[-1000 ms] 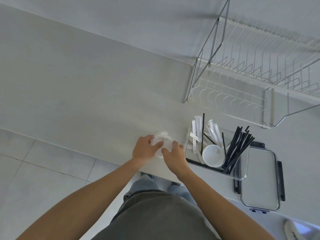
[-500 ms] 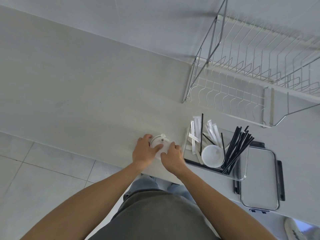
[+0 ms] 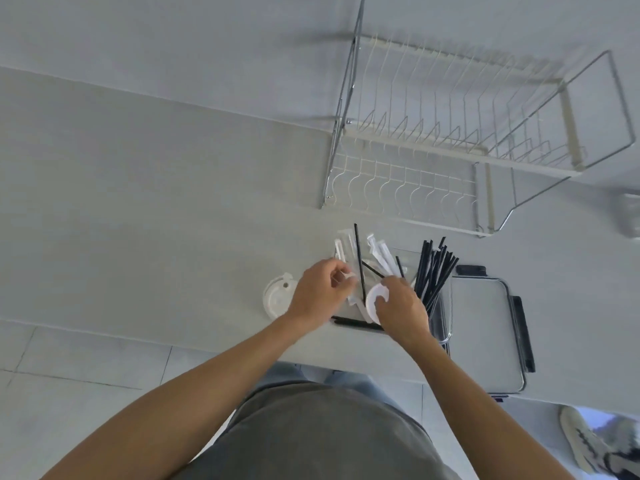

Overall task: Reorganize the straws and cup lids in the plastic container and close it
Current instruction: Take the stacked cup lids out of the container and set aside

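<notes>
Over the container [image 3: 445, 317], right hand [image 3: 401, 308] grips a lid [image 3: 374, 299]; left hand [image 3: 317, 294] loosely curled.

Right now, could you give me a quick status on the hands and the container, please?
Left hand and right hand both in the open container, right on a white cup lid. One lid on counter. Container lid off, alongside.

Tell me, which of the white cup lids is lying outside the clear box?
The cup lid on the counter, just left of the left hand. The other lid sits inside the plastic container, under the right hand.
</notes>
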